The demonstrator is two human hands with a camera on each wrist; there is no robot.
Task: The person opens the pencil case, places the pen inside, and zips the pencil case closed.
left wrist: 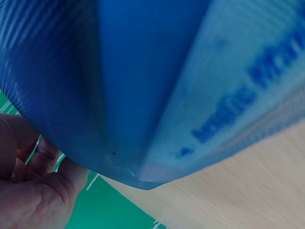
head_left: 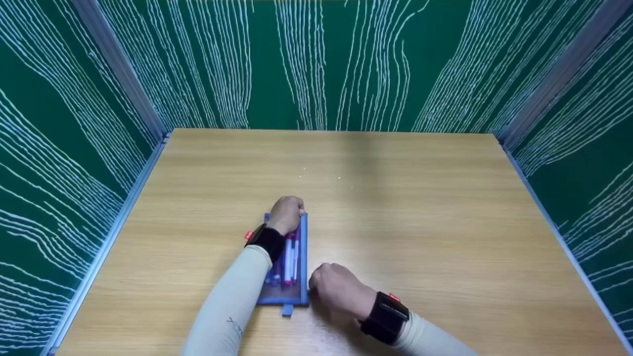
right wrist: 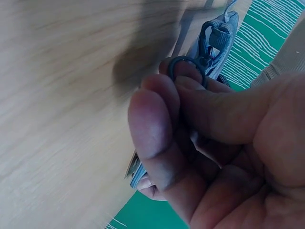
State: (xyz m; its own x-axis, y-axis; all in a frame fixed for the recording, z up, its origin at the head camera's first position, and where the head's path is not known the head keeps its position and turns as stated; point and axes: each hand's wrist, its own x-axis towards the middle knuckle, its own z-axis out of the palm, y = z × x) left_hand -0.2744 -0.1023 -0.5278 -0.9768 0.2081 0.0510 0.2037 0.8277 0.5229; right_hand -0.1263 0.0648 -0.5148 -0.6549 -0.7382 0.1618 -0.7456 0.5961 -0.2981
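Observation:
A blue-edged zip pencil case (head_left: 304,262) with a see-through top lies on the table, its long side pointing away from me. Several markers (head_left: 288,262) show through it. At its far end my left hand (head_left: 286,213) grips the edge; the left wrist view has the thumb and fingers (left wrist: 62,183) at the rim of the blue fabric (left wrist: 147,71), which bears blurred blue lettering. Beside the case's near right corner, my right hand (head_left: 341,289) pinches a dark ring (right wrist: 187,58), a zip pull, between thumb and fingertips. The zip's fabric end (right wrist: 220,38) is just behind it.
The wooden table (head_left: 420,222) has a few tiny white specks (head_left: 339,178) beyond the case. A blue fabric tab (head_left: 287,310) sticks out at the case's near end. Green walls (head_left: 331,64) with white wavy lines enclose the table at the back and both sides.

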